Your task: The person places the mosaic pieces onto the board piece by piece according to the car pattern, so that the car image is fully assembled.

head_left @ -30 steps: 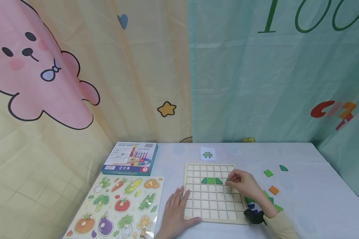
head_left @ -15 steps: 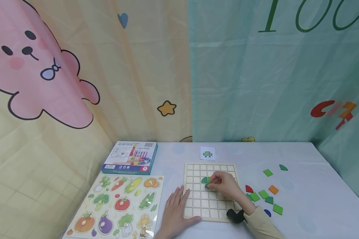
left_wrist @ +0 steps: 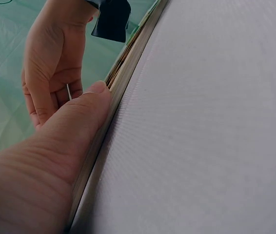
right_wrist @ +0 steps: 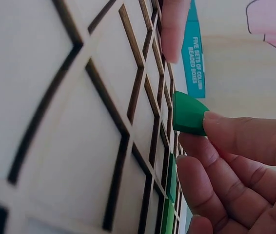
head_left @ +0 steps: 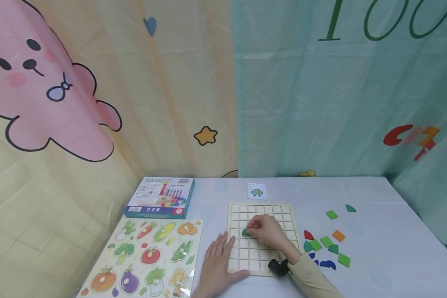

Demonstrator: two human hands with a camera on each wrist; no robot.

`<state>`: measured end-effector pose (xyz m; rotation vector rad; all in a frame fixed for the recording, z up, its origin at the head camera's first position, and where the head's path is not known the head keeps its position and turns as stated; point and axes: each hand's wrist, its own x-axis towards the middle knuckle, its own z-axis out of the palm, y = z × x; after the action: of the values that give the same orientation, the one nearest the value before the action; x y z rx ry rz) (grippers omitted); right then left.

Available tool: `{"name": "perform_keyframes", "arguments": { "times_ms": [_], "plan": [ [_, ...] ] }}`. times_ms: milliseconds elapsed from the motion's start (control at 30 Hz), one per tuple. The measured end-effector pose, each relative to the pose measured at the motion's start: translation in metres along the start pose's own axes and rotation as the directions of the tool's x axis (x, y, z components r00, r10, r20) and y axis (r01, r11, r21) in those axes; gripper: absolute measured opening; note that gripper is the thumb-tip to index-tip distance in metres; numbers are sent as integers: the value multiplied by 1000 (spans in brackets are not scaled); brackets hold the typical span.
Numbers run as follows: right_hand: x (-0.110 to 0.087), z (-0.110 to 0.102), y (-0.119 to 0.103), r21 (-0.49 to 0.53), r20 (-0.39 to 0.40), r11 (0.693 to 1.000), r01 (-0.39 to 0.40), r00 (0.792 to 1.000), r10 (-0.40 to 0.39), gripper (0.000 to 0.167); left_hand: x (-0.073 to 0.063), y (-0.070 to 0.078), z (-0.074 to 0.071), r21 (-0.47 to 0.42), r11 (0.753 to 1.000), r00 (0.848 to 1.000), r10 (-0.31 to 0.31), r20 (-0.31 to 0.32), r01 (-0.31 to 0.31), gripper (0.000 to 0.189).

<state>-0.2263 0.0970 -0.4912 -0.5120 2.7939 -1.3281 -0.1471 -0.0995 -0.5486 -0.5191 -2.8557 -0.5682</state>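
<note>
My right hand [head_left: 267, 230] pinches a dark green quarter-round tile [right_wrist: 189, 113] between thumb and fingers, above the left part of the wooden grid board [head_left: 238, 265]. In the right wrist view the tile is tilted, close to the grid lines, and green tiles [right_wrist: 171, 179] sit in nearby cells. The head view has these cells covered by the right hand. My left hand [head_left: 220, 265] rests at the board's lower left corner with fingers spread. Its thumb [left_wrist: 87, 105] lies along the board's front edge in the left wrist view.
Loose green, red, orange and blue tiles [head_left: 315, 245] lie right of the board. A small pattern card [head_left: 257, 191] is behind it. To the left are a vegetable puzzle sheet [head_left: 150, 255] and a printed box [head_left: 160, 198]. A black wrist camera [head_left: 278, 267] hangs over the board's front edge.
My right hand has carried the green quarter-round tile leftward, from the board's right side across to its left part. The left hand has stayed in place on the board.
</note>
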Motion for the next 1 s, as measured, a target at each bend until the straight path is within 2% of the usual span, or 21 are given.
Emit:
{"name": "perform_keyframes", "arguments": {
  "times_ms": [500,767,1000],
  "plan": [
    [1,5,-7,-80,41,996,-44,998,47,11,0,-3,5,9,1000,1000,-2,-3,2,102],
    [4,4,-8,-166,35,986,-17,999,23,11,0,-2,3,1,1000,1000,-11,7,11,102],
    [5,4,-11,-199,42,980,-18,999,27,9,0,0,-1,-10,1000,1000,-13,16,14,102]
  ]
}}
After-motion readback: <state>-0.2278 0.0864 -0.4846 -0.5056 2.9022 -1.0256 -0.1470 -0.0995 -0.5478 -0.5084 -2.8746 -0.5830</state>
